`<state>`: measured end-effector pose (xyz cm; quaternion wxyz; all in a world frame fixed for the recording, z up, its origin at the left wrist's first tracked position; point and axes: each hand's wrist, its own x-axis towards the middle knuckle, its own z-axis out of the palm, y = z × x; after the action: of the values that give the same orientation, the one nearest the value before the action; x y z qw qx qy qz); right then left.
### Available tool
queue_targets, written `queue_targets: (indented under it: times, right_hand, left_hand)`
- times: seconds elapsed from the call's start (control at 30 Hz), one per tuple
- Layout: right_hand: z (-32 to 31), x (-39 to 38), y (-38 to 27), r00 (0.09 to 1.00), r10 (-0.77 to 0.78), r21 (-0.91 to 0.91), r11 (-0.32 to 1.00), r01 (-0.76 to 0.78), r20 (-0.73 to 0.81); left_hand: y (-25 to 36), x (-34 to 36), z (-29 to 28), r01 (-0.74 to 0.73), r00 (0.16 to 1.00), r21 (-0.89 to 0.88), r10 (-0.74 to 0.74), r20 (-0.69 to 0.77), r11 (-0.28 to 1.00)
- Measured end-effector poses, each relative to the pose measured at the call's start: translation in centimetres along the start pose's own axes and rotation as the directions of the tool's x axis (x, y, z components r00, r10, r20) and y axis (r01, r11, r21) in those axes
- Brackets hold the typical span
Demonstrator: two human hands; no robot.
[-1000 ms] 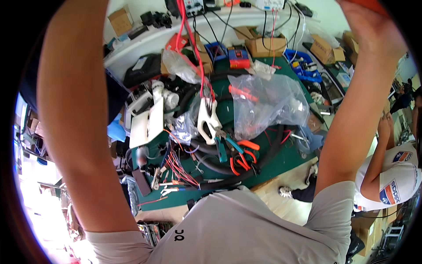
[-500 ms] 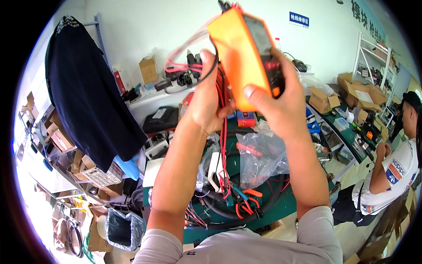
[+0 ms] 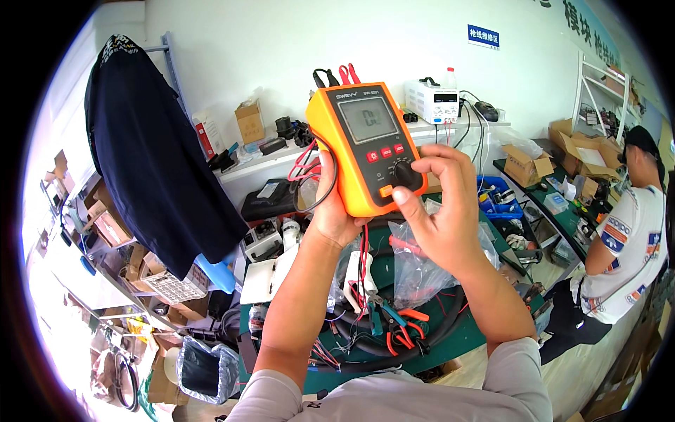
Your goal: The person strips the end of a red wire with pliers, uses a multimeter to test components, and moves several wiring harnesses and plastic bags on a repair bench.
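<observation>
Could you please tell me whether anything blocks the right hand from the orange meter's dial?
Nothing visible does: the right hand has its thumb and fingers at the black rotary dial, and the red and black leads hang clear of it.

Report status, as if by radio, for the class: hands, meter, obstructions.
Left hand grips orange meter; right hand at its black dial. Display in plain view. Red and black leads hang below.

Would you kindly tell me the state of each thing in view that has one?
Orange meter: held up in the left hand.
Meter screen: showing characters.
Dial: right hand at its edge.
Dark jacket: hanging.
Bin: open, lined.
Large cardboard box: open.
Clear plastic bag: rumpled.
</observation>
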<state>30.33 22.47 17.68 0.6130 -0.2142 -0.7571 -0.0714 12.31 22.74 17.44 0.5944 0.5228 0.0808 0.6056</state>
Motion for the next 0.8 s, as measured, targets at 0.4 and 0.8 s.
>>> queue_targets:
  times: [0.4, 0.8]
  right_hand:
    - [-1.6, 2.8, 0.8, 0.907, -0.239, 0.019, 0.969, 0.248, 0.347]
    - [-2.5, 2.5, 2.4, 0.839, -0.460, 0.077, 0.885, 0.459, 0.291]
  left_hand:
    - [-0.4, 0.5, -1.0, -0.022, 0.999, -0.048, 0.020, -0.046, 0.999]
    - [-0.8, 0.5, -1.1, 0.002, 1.000, -0.142, 0.002, 0.031, 0.990]
